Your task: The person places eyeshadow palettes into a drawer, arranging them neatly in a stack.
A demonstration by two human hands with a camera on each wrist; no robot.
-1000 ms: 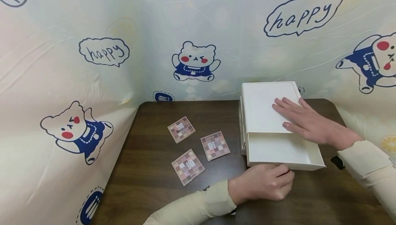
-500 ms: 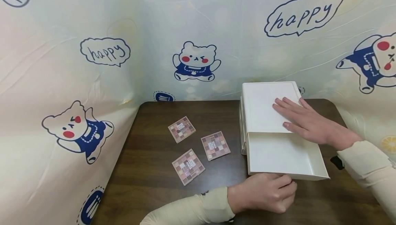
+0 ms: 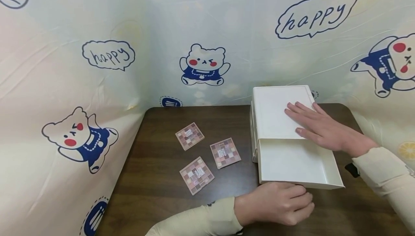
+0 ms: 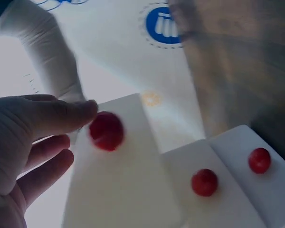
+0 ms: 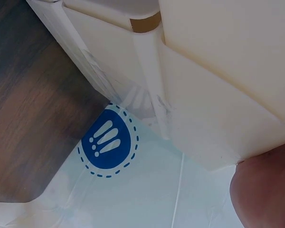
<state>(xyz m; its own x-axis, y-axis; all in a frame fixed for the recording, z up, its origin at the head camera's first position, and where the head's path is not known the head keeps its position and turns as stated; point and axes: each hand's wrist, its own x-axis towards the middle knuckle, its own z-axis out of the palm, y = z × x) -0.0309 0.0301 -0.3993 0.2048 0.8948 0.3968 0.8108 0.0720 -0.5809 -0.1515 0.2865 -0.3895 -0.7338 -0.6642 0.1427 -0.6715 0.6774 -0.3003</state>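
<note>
A white drawer box [image 3: 281, 111] stands on the table with its top drawer [image 3: 291, 160] pulled out, and the inside shows bare white. My left hand [image 3: 279, 203] is at the drawer's front. In the left wrist view its thumb tip is right at the round red knob [image 4: 107, 131], while the other fingertips lie apart from the knob. My right hand [image 3: 316, 126] rests flat on the box's top, fingers spread. Left of the box lie three square checkered pink-brown palettes [image 3: 190, 136], [image 3: 225, 152], [image 3: 197, 175].
Two lower drawers with red knobs [image 4: 204, 182], [image 4: 260, 160] sit flush beneath. The dark wooden table [image 3: 155, 149] is bordered by a printed cloth [image 3: 201, 19] behind and at the sides. The pulled-out drawer juts toward the front.
The top drawer has slid farther out toward the front, then stopped. My left hand moved with it and has since shifted slightly right, its fingers loosening. The right hand has stayed put.
</note>
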